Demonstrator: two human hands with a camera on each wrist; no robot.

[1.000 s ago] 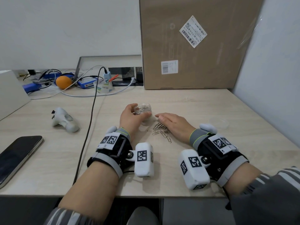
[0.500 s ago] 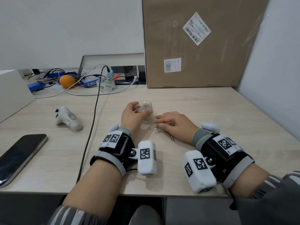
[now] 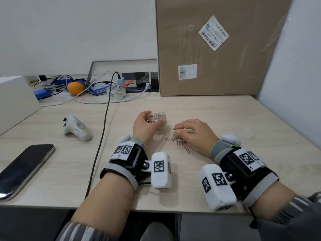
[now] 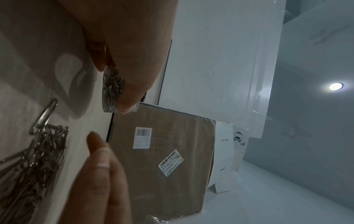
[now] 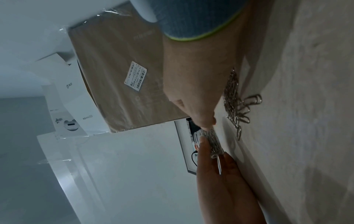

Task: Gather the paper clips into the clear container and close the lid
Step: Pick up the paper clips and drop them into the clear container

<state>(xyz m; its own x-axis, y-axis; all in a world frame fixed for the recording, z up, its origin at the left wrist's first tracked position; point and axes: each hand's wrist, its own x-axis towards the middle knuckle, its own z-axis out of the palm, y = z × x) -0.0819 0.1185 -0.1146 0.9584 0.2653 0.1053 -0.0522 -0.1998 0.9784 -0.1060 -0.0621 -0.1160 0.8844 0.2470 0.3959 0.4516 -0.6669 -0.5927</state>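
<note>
My left hand (image 3: 142, 125) grips a small clear round container (image 3: 157, 116) partly filled with paper clips, held just above the table (image 3: 217, 110); in the left wrist view my thumb and fingers wrap the container (image 4: 112, 91). A pile of loose silver paper clips (image 3: 178, 142) lies to its right. My right hand (image 3: 193, 131) rests palm down on that pile with its fingertips on the table, and I see nothing pinched. The right wrist view shows the paper clips (image 5: 235, 103) beside the container (image 5: 213, 144). The clear lid (image 3: 245, 133) lies flat further right.
A white controller (image 3: 76, 128), a black phone (image 3: 22, 171) and a black cable (image 3: 102, 136) lie to the left. A big cardboard box (image 3: 217, 49) stands at the back. An orange (image 3: 75, 88), a tape roll (image 3: 118, 93) and wires crowd the back left.
My right hand has slid over the pile and drawn slightly away from the container. My left hand keeps its hold on the container in about the same place.
</note>
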